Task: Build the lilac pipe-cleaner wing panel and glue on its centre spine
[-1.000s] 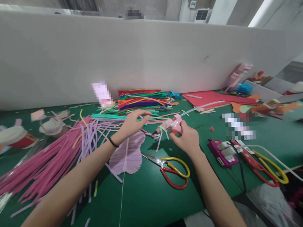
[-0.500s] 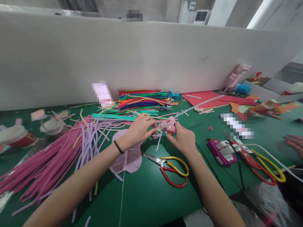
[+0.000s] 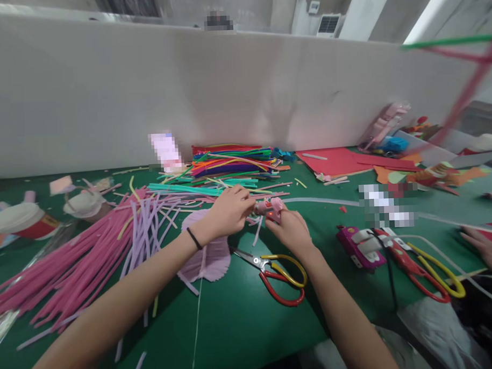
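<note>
My right hand (image 3: 291, 228) is closed around a small pink glue gun (image 3: 274, 207), its nozzle end pointing left. A long translucent glue stick (image 3: 327, 201) trails from its back toward the right. At the nozzle end, my left hand (image 3: 233, 209) has its fingers pinched together; what they hold is hidden. Short pale strips (image 3: 256, 231) show just below, between the hands. A lilac petal-shaped piece (image 3: 212, 263) with a scalloped edge lies under my left wrist. Nearer me rest scissors (image 3: 269, 267) with one yellow and one red handle.
Pink pipe cleaners (image 3: 83, 255) and lilac ones (image 3: 144, 225) spread at left beside a lidded cup (image 3: 23, 222). Multicoloured bundles (image 3: 231, 161) lie along the partition (image 3: 146, 91). A purple power strip (image 3: 359, 248), more scissors (image 3: 422, 270) and another person's hand (image 3: 484, 249) are at right.
The glue gun has turned in my right hand, and its glue stick has swung from slanting up to lying rightward. Blurred green and red strips have appeared at upper right.
</note>
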`<state>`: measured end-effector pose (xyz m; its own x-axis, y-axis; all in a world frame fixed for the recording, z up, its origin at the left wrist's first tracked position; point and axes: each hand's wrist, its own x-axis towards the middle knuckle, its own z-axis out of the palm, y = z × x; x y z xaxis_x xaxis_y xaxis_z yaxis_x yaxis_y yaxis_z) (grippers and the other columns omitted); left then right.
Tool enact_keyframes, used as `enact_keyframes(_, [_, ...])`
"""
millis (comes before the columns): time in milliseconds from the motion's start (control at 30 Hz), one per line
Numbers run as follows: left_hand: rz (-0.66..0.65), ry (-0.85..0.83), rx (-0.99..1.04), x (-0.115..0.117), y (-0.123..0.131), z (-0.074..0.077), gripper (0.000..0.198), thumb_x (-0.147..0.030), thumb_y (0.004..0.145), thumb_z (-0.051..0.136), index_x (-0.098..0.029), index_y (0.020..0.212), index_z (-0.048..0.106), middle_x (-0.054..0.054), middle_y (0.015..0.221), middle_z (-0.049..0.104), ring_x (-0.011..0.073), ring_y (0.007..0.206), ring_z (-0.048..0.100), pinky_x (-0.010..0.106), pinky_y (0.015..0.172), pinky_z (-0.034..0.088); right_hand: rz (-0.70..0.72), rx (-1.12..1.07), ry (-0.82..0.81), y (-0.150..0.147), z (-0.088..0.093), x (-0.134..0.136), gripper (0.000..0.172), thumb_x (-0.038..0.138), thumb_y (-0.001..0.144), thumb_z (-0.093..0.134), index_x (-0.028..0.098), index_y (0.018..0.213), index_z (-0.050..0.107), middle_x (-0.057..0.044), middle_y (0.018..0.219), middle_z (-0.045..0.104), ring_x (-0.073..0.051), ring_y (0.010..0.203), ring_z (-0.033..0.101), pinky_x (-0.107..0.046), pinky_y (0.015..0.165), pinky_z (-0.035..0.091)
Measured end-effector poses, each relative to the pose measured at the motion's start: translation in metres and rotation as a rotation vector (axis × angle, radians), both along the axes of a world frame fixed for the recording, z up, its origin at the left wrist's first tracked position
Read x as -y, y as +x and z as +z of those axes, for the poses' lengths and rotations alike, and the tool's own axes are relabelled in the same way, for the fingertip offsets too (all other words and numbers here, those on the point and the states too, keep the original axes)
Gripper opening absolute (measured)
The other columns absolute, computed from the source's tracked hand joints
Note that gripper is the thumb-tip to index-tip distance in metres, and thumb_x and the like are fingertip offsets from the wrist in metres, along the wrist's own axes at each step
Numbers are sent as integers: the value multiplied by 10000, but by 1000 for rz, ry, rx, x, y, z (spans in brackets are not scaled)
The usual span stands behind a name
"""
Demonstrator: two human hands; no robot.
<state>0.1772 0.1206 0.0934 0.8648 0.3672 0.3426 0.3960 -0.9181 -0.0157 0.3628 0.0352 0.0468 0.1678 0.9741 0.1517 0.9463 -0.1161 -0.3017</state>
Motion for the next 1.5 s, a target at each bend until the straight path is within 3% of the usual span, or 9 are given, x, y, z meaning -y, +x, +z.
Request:
enact_keyframes(333, [157,189,-6,14,-4,-11,238,-73,780,548,-165,990,610,128,1055,597,294,1055,522,415,827,423,-147,-54,-23,-20,-4,-3,305,441,871,528,152,885,622,-149,840,727,-254,790,682,-278,587,322])
enact_keyframes(533, [187,225,-42,10,-17,-15,91,-202,911,522,-170,931,604,93,942,602,247,896,541,366,737,428,-120,-27,-17,-25,-5,0,297,444,874,528,163,870,625,-132,830,725,-239,779,680,-274,602,339])
enact_keyframes(667, [144,264,-76,7,-22,-20,136,-253,942,500,-170,913,603,88,903,598,240,862,537,354,712,414,-118,-10,-26,-25,-6,0,310,443,864,537,150,920,623,-133,830,724,-241,768,678,-276,592,333])
enact_keyframes(767, [136,239,-55,4,-22,-13,241,-314,979,426,-167,924,610,93,894,605,234,850,538,352,721,414,-101,-27,-6,-22,-7,0,304,437,859,543,155,946,613,-130,834,725,-238,758,675,-275,590,327])
enact_keyframes(933, [404,173,-10,-27,-27,-2,342,-421,965,424,-141,995,617,152,977,628,278,927,556,384,777,428,-95,-82,-6,-16,-9,-1,280,436,851,552,169,911,611,-114,820,720,-232,744,663,-271,592,328])
enact_keyframes(1067, [599,23,-203,-59,-31,-19,481,-554,873,532,-126,1070,627,197,1026,658,336,1007,592,383,770,454,-58,-116,6,-18,-10,0,246,408,844,559,174,896,610,-99,821,716,-212,742,650,-260,610,337])
enact_keyframes(1233, [628,-29,-257,-82,-30,-27,328,-353,927,449,-124,1036,655,197,939,695,334,939,654,371,719,464,-22,-126,-30,-18,-13,0,224,382,837,564,168,880,613,-95,806,713,-200,717,642,-251,602,322])
enact_keyframes(1400, [644,4,-243,-112,-38,-4,314,-171,904,386,-60,1073,626,253,983,675,357,975,638,424,775,449,13,-131,-60,-17,-19,-1,195,360,834,566,170,835,609,-99,806,713,-194,708,637,-245,587,306])
enact_keyframes(1500, [611,-5,-262,-128,-47,8,265,-207,858,476,-94,1036,636,216,992,672,354,1011,605,423,808,444,28,-140,-69,-19,-20,-1,191,359,833,566,171,823,601,-99,808,714,-192,715,640,-243,590,304])
